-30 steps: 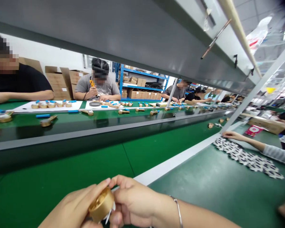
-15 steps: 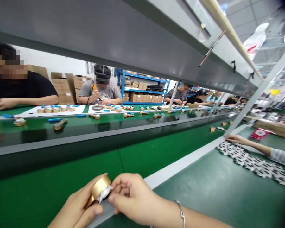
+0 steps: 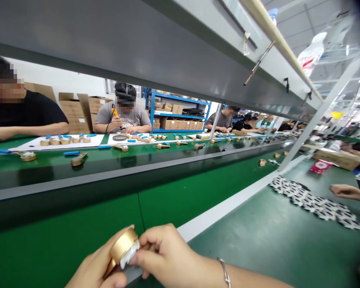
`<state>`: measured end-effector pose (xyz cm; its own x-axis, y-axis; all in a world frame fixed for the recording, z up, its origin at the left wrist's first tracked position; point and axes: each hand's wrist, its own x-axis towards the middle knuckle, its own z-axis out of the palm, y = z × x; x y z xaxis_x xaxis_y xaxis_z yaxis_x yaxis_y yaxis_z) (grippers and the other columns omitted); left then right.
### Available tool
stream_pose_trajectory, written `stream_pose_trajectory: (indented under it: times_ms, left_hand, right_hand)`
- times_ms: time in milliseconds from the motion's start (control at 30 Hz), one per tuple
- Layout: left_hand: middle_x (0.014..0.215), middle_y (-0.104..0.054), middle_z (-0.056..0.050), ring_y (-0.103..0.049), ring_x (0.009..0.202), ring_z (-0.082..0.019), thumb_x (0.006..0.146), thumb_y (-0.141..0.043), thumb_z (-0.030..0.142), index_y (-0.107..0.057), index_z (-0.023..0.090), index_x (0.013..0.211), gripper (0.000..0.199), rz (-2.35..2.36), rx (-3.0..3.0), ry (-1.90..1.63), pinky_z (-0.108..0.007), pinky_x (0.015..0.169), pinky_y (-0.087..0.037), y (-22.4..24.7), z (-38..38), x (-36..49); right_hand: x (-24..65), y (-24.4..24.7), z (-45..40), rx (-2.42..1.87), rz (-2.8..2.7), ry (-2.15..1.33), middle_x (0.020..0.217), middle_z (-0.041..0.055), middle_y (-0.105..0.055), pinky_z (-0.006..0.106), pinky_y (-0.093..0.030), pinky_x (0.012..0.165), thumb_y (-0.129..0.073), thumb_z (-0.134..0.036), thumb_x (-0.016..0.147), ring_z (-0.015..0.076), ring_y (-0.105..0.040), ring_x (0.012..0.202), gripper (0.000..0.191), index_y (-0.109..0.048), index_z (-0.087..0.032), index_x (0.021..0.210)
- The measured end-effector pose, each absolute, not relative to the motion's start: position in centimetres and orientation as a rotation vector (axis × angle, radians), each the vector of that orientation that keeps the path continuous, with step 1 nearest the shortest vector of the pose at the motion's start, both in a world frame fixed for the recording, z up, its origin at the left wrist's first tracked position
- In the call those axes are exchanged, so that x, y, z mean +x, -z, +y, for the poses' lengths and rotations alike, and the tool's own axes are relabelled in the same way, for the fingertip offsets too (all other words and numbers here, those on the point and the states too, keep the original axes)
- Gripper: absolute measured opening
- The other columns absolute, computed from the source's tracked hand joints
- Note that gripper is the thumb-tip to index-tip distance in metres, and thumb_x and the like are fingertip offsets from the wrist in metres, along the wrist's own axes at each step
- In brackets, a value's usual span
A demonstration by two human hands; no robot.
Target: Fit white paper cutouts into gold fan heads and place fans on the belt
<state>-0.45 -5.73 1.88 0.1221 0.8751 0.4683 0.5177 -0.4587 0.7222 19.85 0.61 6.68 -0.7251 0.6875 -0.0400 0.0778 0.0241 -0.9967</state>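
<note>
A gold round housing with a short neck sits in my left hand, which is closed around it. Crumpled white material sticks out of its open side, which faces right. My right hand is closed in a pinch, thumb and forefinger against the edge of that white material. What lies deeper between those fingers is hidden. Both hands are low in the view, over the pale edge strip beside the green belt.
Gold parts with blue pieces lie along the far conveyor. Co-workers sit behind it. A slanted grey shelf hangs overhead, with a white post at right. Black-and-white pieces lie on the right table near a co-worker's hand.
My right thumb and fingers have closed in on the white material. The view has shifted slightly. At right, a co-worker's hand has drawn back from the black-and-white pieces. Parts on the far conveyor have moved right.
</note>
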Motion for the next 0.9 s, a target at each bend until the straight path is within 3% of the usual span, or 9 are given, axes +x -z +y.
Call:
stream_pose_trajectory:
  times_ms: [200, 533, 667, 900]
  left_hand:
    - [0.11, -0.07, 0.0, -0.068, 0.09, -0.023, 0.083, -0.052, 0.061, -0.053, 0.035, 0.129, 0.052, 1.363, 1.896, -1.291, -0.026, 0.077, -0.055, -1.9, -5.7, 0.1]
    - [0.113, -0.07, -0.001, -0.069, 0.09, -0.023, 0.083, -0.055, 0.056, -0.052, 0.034, 0.131, 0.053, 1.324, 2.019, -1.217, -0.024, 0.079, -0.055, -2.1, -5.5, -0.5]
    - [0.108, -0.071, -0.001, -0.068, 0.086, -0.021, 0.084, -0.053, 0.059, -0.054, 0.031, 0.129, 0.053, 1.322, 1.97, -1.246, -0.022, 0.075, -0.055, -2.2, -5.4, -0.3]
    - [0.108, -0.071, 0.003, -0.068, 0.087, -0.018, 0.083, -0.054, 0.062, -0.057, 0.037, 0.126, 0.05, 1.362, 1.901, -1.31, -0.018, 0.077, -0.052, -2.2, -5.7, 0.3]
  right_hand:
    - [19.8, -5.7, 2.2, -0.853, -1.82, -1.776, 0.062, -0.0017, -0.059, 0.018, -0.036, 0.049, -0.087, -0.044, 0.062, 0.0092, -0.05, 0.055, 0.04, -0.068, -0.012, 0.076]
    - [20.3, -5.5, 4.0, -0.854, -1.905, -1.934, 0.062, -0.0027, -0.058, 0.017, -0.037, 0.048, -0.088, -0.049, 0.058, 0.0078, -0.048, 0.052, 0.047, -0.066, -0.013, 0.078]
    - [20.5, -5.5, 4.2, -0.844, -1.913, -1.977, 0.07, -0.0025, -0.061, 0.016, -0.038, 0.053, -0.092, -0.043, 0.054, 0.0074, -0.05, 0.059, 0.048, -0.067, -0.013, 0.082]
    - [21.2, -5.8, 4.9, -0.837, -2.036, -2.008, 0.074, -0.0027, -0.062, 0.016, -0.041, 0.057, -0.094, -0.035, 0.053, 0.0084, -0.053, 0.063, 0.048, -0.068, -0.014, 0.088]
